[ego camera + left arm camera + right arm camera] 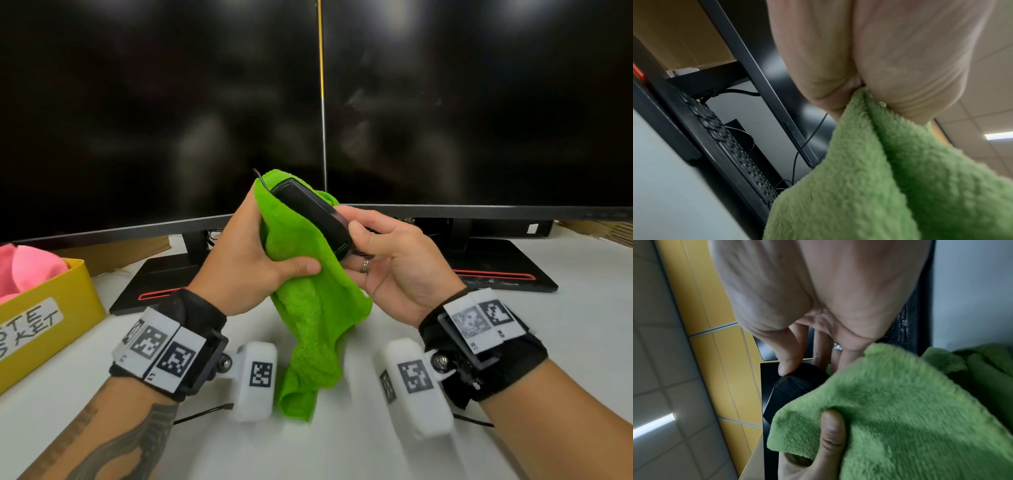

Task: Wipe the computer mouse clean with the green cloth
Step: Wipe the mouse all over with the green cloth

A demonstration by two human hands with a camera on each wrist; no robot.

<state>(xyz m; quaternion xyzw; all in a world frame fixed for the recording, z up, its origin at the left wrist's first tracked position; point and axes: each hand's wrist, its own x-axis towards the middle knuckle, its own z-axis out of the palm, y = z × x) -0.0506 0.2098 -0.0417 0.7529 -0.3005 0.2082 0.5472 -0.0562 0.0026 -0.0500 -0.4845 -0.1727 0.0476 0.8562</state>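
Note:
A black computer mouse (313,216) is held up in the air in front of the monitors, turned on its side with its cable running off its far end. My right hand (383,253) pinches its near end between thumb and fingers; the thumb tip rests on the mouse (795,384) in the right wrist view. My left hand (253,253) grips the bright green cloth (308,308) and wraps it round the mouse's left side, thumb pressing the fabric. The cloth (890,178) hangs down toward the desk. The left fingers are hidden behind the cloth (900,410).
Two dark monitors (479,102) stand close behind the hands on black stands with red stripes (496,274). A yellow labelled box (51,318) holding pink cloth (24,267) sits at the left. A black keyboard (731,154) lies under the screens on the white desk (342,452).

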